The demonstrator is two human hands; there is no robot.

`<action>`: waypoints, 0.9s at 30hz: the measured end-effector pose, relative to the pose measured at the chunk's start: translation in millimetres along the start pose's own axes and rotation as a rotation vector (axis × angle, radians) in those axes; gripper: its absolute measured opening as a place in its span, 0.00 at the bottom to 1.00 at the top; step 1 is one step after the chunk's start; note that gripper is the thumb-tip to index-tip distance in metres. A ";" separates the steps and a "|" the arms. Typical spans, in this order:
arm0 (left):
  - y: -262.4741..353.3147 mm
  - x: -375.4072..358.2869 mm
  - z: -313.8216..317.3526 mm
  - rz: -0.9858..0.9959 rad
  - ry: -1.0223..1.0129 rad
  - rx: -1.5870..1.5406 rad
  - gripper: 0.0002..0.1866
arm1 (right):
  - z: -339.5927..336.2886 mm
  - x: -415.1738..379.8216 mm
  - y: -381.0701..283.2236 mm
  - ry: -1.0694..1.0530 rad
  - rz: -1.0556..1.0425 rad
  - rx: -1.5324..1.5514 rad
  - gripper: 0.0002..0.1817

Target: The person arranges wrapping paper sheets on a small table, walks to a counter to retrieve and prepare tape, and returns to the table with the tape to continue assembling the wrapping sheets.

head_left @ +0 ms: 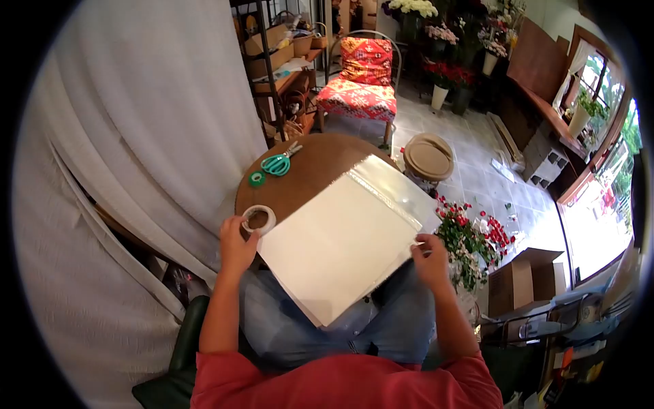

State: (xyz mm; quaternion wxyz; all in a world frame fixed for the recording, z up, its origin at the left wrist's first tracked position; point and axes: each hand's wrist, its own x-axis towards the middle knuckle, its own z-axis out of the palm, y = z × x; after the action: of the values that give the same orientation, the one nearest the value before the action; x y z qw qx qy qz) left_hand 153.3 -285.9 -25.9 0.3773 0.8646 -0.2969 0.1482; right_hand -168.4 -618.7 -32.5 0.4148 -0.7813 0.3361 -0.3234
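Note:
A pack of large white sheets (334, 245) in a clear plastic sleeve lies slantwise over the round brown table (300, 160) and my lap. The sleeve's clear flap (392, 187) points away from me. At the pack's left corner, my left hand (238, 247) is closed on a roll of pale tape (268, 210). My right hand (430, 260) pinches at the pack's right edge, its fingers curled; a small whitish bit shows at the fingertips. Teal-handled scissors (276, 165) and a small green tape roll (257, 178) lie on the table's far left part.
A grey-white curtain (150, 136) hangs at the left. Beyond the table are a red patterned chair (357, 99) and a round brown stool (428, 157). Red and white flowers (470, 235) stand right of the table, near an open cardboard box (524, 279).

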 end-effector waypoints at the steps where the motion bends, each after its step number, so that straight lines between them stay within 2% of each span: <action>1: 3.6 20.7 4.8 0.004 0.011 -0.003 0.24 | 14.5 -2.4 -6.1 -0.012 -0.020 0.043 0.14; 3: 7.7 66.9 22.7 0.037 -0.142 0.059 0.28 | 34.0 -12.4 -14.3 -0.067 -0.005 0.074 0.14; 4: 6.8 93.3 34.9 0.059 -0.132 0.045 0.28 | 39.1 -20.0 -16.1 -0.093 0.011 0.085 0.14; 6: 5.2 141.5 69.4 0.150 -0.266 0.176 0.39 | 37.2 -38.8 -30.5 -0.119 0.087 0.075 0.13; 7: 4.8 163.4 88.2 0.175 -0.262 0.161 0.39 | 35.4 -46.8 -22.4 -0.090 0.081 0.071 0.13; 10: 18.5 213.9 117.6 -0.064 -0.408 0.453 0.55 | 18.3 -79.7 9.0 0.013 -0.018 0.098 0.12; 11: 14.6 222.7 129.2 -0.031 -0.412 0.440 0.55 | 4.2 -91.7 13.8 0.027 0.062 0.044 0.12; 13: 0.7 236.2 159.3 -0.207 -0.599 0.487 0.54 | -24.4 -110.2 30.9 0.066 0.142 -0.016 0.12; 14: 10.6 239.1 162.9 -0.190 -0.601 0.478 0.54 | -39.2 -119.0 42.1 0.142 0.184 -0.031 0.11; 16: 27.9 234.8 155.0 -0.314 -0.707 0.466 0.53 | -68.3 -132.7 66.1 0.220 0.235 -0.046 0.11; 18: 53.4 217.6 145.3 -0.293 -0.667 0.475 0.52 | -83.6 -138.5 92.9 0.387 0.422 0.008 0.08; 20: 59.1 205.6 144.5 -0.245 -0.630 0.505 0.50 | -78.8 -128.6 94.9 0.417 0.440 0.055 0.08; 21: 53.1 198.9 148.0 -0.157 -0.545 0.463 0.49 | -80.0 -123.4 94.2 0.462 0.452 0.094 0.07; 22: 51.9 192.2 159.8 -0.037 -0.477 0.409 0.47 | -74.9 -116.8 87.6 0.434 0.360 0.110 0.07; 23: 34.1 194.9 176.7 0.023 -0.419 0.278 0.40 | -64.0 -106.9 75.5 0.436 0.276 0.115 0.07; 24: 54.6 182.1 167.5 0.152 -0.314 0.169 0.30 | -54.2 -102.9 67.3 0.357 0.254 0.167 0.09; 25: 68.6 191.4 166.4 0.072 -0.620 0.007 0.30 | -47.4 -96.4 48.3 0.294 0.221 0.191 0.11; 26: 63.2 184.3 181.7 0.052 -0.534 -0.230 0.22 | -33.2 -87.4 44.4 0.210 0.254 0.241 0.12; 27: 74.0 172.8 185.8 0.028 -0.574 -0.414 0.19 | -18.7 -78.8 37.6 0.100 0.293 0.522 0.17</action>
State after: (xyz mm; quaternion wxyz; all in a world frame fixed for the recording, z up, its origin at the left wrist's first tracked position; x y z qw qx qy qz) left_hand 247.9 -532.7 -25.8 0.4437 0.7721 -0.4263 -0.1591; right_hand -237.3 -580.4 -74.5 0.6267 -0.5746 0.3709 -0.3735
